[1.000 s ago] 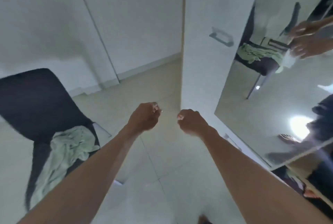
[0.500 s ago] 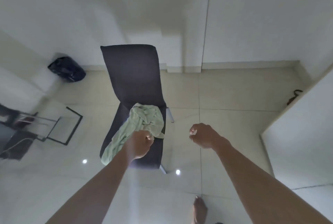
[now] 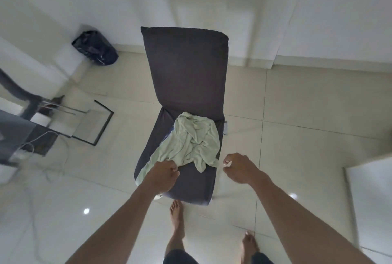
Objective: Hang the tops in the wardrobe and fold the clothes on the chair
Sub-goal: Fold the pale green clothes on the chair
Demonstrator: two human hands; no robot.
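While the pale green garment (image 3: 192, 142) lies crumpled on the dark chair (image 3: 184, 85) seat, both fists are held curled and empty, left hand (image 3: 162, 175) over its near edge, right hand (image 3: 239, 167) just right. Being soft and light, it is probably best pinched at two separated edges.

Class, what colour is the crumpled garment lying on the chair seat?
Pale mint green, plain with no pattern; the garment shows best in the head view, against the dark grey chair.

We see one pale green garment (image 3: 188, 142) lying crumpled and unfolded on the seat of a dark grey upholstered chair (image 3: 186, 68). It covers the rear and left of the seat, and one end trails over the left front edge. The chair stands upright on the tiled floor, backrest toward the wall.
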